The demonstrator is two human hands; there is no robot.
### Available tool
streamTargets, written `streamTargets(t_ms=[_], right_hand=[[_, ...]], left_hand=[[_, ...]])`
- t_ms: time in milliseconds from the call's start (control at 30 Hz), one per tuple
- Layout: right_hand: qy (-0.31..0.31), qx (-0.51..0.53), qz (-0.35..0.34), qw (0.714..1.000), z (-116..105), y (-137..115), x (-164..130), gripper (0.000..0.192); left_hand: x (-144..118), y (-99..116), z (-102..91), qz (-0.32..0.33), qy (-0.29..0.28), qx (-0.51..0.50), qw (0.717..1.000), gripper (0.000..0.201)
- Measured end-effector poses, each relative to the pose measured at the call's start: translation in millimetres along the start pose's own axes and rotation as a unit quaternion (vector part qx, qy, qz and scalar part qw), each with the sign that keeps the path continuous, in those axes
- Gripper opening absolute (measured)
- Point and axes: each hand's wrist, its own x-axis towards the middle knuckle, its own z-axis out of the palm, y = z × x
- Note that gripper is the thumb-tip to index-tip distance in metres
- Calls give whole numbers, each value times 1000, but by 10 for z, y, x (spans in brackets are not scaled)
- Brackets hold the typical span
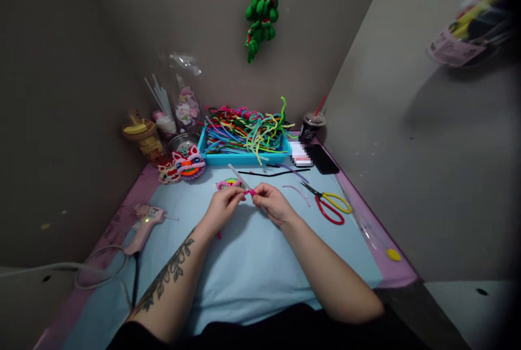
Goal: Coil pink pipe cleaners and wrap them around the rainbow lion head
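Both hands meet over the middle of the table, pinching a bright pink pipe cleaner [251,192]. My left hand [226,202] has its fingers closed on one side of it, and my right hand [273,202] is closed on the other. A pale, translucent stick [239,176] slants up and left from where the fingertips meet; whether the pink piece is wound around it, I cannot tell. Beneath my left wrist a pink end [218,235] shows. Just behind my left hand lies a pink, yellow and green pipe-cleaner piece [229,183], partly covered.
A blue tray [244,159] of pipe cleaners stands at the back. Scissors [330,204] and a phone [323,159] lie right; a glue gun [146,225] with its cord lies left. Lion-head crafts [189,164], a drink cup [311,126] and loose pipe cleaners [280,173] are around.
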Motion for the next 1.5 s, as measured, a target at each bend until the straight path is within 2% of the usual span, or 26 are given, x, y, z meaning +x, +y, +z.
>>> streamTargets(t_ms=[200,467,800,900,1067,1167,1267,1367,1433,1500], right_hand=[[49,-57,-62,995,8,57,21,24],[99,-162,-106,976,10,110,37,23],[164,-222,-173,945,49,180,58,20],[192,-243,-205,929,81,209,53,18],[228,-309,-281,879,166,230,12,15],[206,-322,-300,874,208,215,-28,14],[145,-301,-264,905,207,173,-64,16],[30,-218,-165,961,141,111,-69,47],[-47,-154,-84,983,76,69,-53,45],[-97,-99,1,990,18,33,-40,42]], left_hand=[[-8,1,5,3,1,11,1000,18],[-19,12,25,0,11,39,999,20],[-9,25,97,-8,51,7,999,18],[-12,81,113,-23,65,-17,997,20],[-36,153,137,-55,106,-34,992,22],[-43,150,124,-80,124,-17,989,25],[-26,122,63,-96,128,-22,987,25],[3,97,-31,-96,103,-39,989,24],[15,101,-88,-84,62,-51,993,22],[14,124,-127,-60,9,-72,996,20]])
